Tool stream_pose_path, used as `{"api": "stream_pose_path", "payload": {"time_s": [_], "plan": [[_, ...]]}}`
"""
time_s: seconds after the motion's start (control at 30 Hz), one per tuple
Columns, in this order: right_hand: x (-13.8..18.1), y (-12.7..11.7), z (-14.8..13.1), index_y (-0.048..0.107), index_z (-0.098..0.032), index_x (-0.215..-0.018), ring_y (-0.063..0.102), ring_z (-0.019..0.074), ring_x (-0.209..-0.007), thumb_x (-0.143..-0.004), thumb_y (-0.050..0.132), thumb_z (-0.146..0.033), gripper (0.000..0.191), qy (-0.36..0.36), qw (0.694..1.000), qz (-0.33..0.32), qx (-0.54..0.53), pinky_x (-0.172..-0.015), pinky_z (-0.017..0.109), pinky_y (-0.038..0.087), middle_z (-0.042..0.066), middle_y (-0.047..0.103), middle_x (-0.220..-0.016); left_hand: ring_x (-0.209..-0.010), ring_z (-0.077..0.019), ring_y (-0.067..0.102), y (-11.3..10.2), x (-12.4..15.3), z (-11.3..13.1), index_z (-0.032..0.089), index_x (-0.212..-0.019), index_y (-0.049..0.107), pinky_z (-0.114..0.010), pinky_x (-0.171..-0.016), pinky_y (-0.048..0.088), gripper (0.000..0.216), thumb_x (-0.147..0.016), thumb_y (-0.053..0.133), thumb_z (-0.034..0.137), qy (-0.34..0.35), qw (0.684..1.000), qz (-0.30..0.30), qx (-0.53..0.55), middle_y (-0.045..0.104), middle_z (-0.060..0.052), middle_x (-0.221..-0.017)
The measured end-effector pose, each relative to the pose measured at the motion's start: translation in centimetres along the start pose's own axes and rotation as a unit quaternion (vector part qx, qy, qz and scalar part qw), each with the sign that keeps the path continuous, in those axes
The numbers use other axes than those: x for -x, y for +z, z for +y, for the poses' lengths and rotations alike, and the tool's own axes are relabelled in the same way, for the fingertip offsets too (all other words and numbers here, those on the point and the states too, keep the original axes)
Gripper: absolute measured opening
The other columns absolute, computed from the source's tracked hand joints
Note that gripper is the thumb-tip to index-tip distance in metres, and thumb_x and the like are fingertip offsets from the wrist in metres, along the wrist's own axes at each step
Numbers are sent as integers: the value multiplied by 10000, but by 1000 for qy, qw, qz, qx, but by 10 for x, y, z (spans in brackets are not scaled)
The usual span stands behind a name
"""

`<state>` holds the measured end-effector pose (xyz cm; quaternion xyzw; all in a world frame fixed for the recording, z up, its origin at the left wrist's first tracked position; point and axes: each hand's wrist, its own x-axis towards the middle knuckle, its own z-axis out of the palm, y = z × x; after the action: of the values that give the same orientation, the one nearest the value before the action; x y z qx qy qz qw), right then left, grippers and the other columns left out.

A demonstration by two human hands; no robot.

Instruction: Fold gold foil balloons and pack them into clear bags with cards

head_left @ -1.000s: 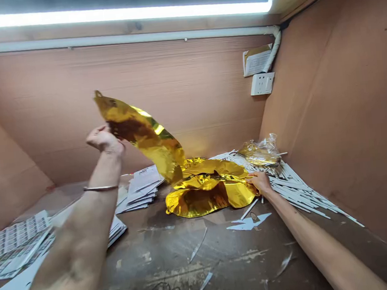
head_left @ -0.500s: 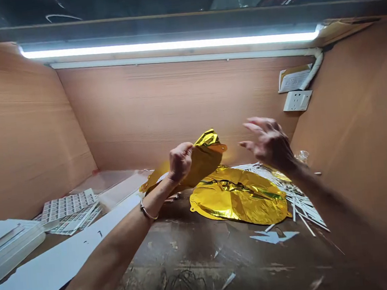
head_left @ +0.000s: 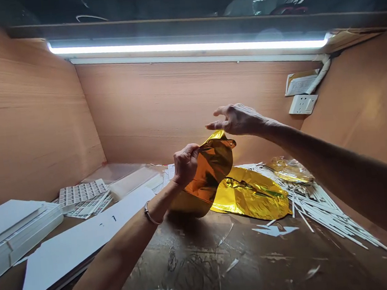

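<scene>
With tightly curled left hand [head_left: 185, 164], pinching gold foil piece [head_left: 213, 170] by its upper edge above table [head_left: 192, 272], now tilted steeper. With loosely spread, seemingly empty right hand [head_left: 240, 118], now closing in just over its top, apparently within reach.

Creased, mirror-glossy gold foil [head_left: 213, 170] at the centre; crinkled, shiny clear plastic [head_left: 290, 170] near three o'clock; smooth matt white paper [head_left: 87, 246] at eight; dull, scuffed worktop [head_left: 192, 272] at six; wood-grained panel [head_left: 162, 102] at twelve.

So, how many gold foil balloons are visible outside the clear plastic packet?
2: one gold foil balloon gripped by the left hand, and a second balloon lying on the table behind it. More may be hidden underneath.
</scene>
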<state>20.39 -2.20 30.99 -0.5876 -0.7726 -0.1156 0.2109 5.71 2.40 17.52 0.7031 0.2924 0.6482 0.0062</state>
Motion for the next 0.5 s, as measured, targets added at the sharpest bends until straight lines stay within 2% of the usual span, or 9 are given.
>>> {"api": "stream_pose_path", "payload": {"time_s": [0.1, 0.17, 0.23, 0.3, 0.4, 0.43, 0.5], "plan": [[2, 10, 0, 561, -134, -1081, 522, 138, -534, -591, 680, -457, 599, 82, 973, -34, -215, -514, 282, 413, 60, 609, -657, -505, -67, 493, -2, 6, 3, 158, -744, 625, -163, -517, 366, 134, -772, 504, 208, -15, 1000, -15, 20, 617, 16, -612], [5, 20, 2, 592, -116, -1019, 476, 103, -462, -583, 708, -379, 522, 106, 944, -12, -311, -457, 255, 393, 33, 583, -571, -509, -67, 496, -3, 9, 6, 164, -764, 626, -161, -514, 370, 130, -769, 505, 212, -37, 998, -26, 41, 617, 19, -616], [9, 29, 6, 632, -93, -909, 456, 88, -444, -611, 682, -381, 417, 112, 932, 32, -343, -448, 250, 387, 33, 573, -551, -509, -70, 496, -3, 13, 8, 166, -782, 621, -163, -509, 372, 132, -766, 510, 234, -70, 996, -29, 55, 610, 21, -614], [13, 32, 12, 654, -83, -835, 482, 107, -485, -646, 628, -445, 409, 95, 949, 54, -297, -488, 272, 403, 58, 590, -590, -515, -75, 498, -3, 16, 8, 161, -785, 613, -169, -511, 375, 136, -758, 521, 257, -93, 993, -33, 65, 606, 19, -620], [21, 25, 16, 643, -127, -952, 543, 186, -706, -654, 585, -512, 490, 3, 993, 53, -108, -651, 344, 409, 99, 632, -786, -554, -85, 523, -1, 16, 9, 157, -814, 598, -181, -546, 393, 139, -737, 545, 261, -102, 990, -47, 90, 619, 9, -669], [23, 22, 14, 620, -162, -1014, 534, 208, -797, -649, 589, -515, 508, -46, 997, 44, -34, -711, 366, 385, 101, 630, -868, -568, -87, 530, 1, 15, 10, 158, -831, 592, -185, -563, 399, 146, -734, 549, 257, -103, 989, -49, 99, 623, 6, -683], [24, 14, 7, 601, -228, -1049, 504, 220, -892, -649, 601, -483, 474, -137, 986, -2, 93, -774, 372, 333, 83, 622, -944, -581, -89, 533, 2, 12, 14, 158, -859, 583, -193, -583, 404, 170, -733, 549, 268, -108, 986, -51, 116, 622, 2, -694]]}}
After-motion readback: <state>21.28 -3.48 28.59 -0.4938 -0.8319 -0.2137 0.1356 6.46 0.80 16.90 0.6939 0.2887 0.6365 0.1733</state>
